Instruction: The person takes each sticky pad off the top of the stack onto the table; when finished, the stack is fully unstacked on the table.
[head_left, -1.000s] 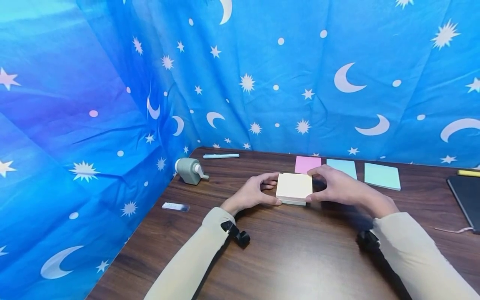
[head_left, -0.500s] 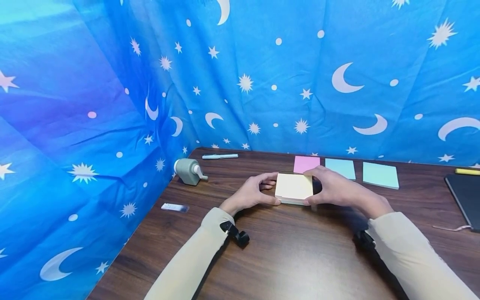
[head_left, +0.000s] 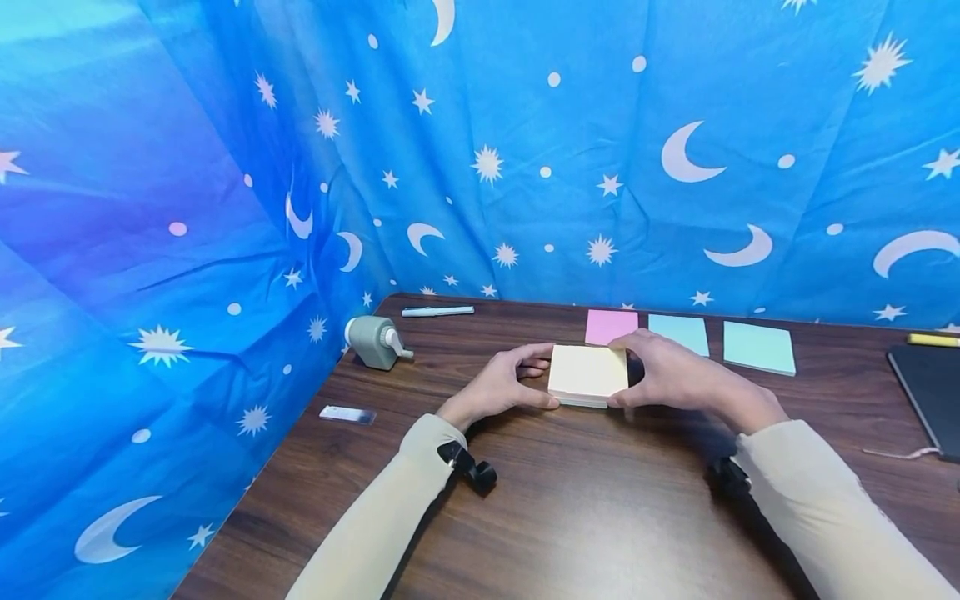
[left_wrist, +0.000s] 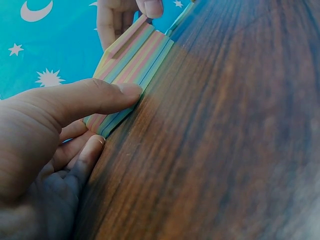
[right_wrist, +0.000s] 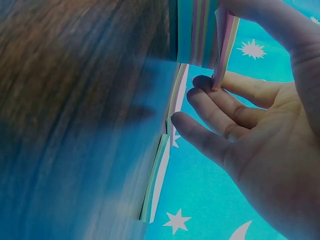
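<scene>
Far left, near the edge of the dark wooden table (head_left: 585,517): a small clear plastic piece (head_left: 347,413), then a grey-green hand-crank pencil sharpener (head_left: 372,341) against the blue star-and-moon cloth (head_left: 187,208), with a pale pen (head_left: 438,312) behind it.

Centre: the left hand (head_left: 504,387) braces the left side of the sticky-note block (head_left: 587,374), which rests flat on the table between the two hands. In the left wrist view its thumb (left_wrist: 95,97) presses along the striped side of the block (left_wrist: 131,67), while the fingers curl round the far edge.

Right of centre: the right hand (head_left: 670,372) grips the block's right side. In the right wrist view its thumb and a fingertip (right_wrist: 202,82) appear to pinch up the topmost pale sheets at the edge (right_wrist: 223,42), slightly parted from the coloured layers beneath.

To do this well, the left hand should hold the block down firmly while the right lifts only the few sheets it wants, peeling from the free edge so that the lower layers stay square.

Behind and right: a pink pad (head_left: 611,326), two pale blue-green pads (head_left: 678,334) (head_left: 759,347), a yellow marker (head_left: 932,340) and a black notebook (head_left: 926,392).
</scene>
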